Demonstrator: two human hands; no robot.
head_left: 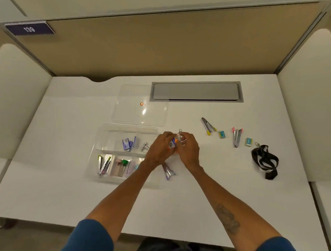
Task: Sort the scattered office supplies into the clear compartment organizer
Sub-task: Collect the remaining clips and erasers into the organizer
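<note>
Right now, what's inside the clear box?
The clear box holds purple packets, staplers, a green-topped thing and a white bit. The left hand covers its right corner.

- The small item (173, 142) pinched between the fingers (168, 137) of both hands is mostly covered; only orange, white and a metal clasp show.
- The left hand (158, 149) hides the organizer (103, 141)'s right-hand compartments.
- Contents there are blurred.
- The purple stapler (168, 172) is partly hidden by the wrist.
</note>
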